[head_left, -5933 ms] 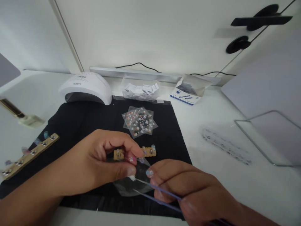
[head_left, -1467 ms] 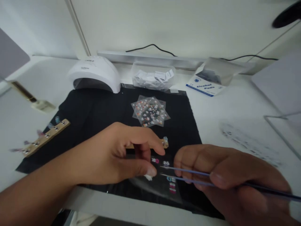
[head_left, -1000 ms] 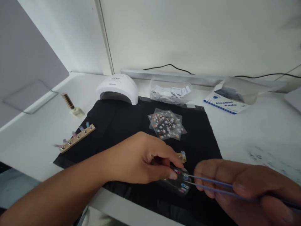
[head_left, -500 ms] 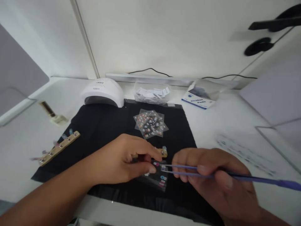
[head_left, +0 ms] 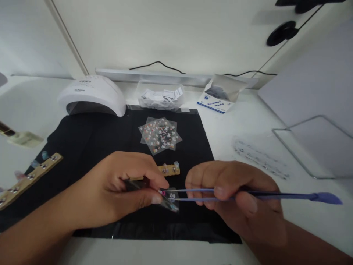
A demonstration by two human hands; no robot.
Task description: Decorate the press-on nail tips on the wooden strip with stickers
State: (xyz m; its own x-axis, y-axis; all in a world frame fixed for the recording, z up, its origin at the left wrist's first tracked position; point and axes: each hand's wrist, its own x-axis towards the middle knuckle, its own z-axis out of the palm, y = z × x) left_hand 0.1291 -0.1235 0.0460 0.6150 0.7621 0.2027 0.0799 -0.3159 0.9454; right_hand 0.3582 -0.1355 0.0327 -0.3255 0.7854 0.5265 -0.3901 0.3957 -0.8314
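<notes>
My left hand (head_left: 129, 189) pinches a small clear nail sticker sheet (head_left: 173, 207) between thumb and forefinger, bending it at a tilt. White, pink and blue designs show at its right end; the rest is hidden by my fingers. In my right hand (head_left: 237, 195) is a pair of purple tweezers (head_left: 298, 196), held level. Their two tips reach the sheet's edge beside a white design; whether they grip it I cannot tell. Just beyond my left fingers lies a wooden strip (head_left: 173, 170) bearing nail tips, partly covered by that hand.
Fanned sticker sheets (head_left: 160, 135) lie on the black mat (head_left: 110, 132). Behind stand a white nail lamp (head_left: 93, 92), a clear tub (head_left: 161, 96) of white packets and an alcohol pads box (head_left: 216, 97). Another nail-tip strip (head_left: 31, 178) and a polish bottle (head_left: 26, 139) are left.
My view has shifted, so things appear farther left and mostly higher. The sticker sheet is now bent and tilted more steeply in my left hand. The tweezer tips stay at its edge.
</notes>
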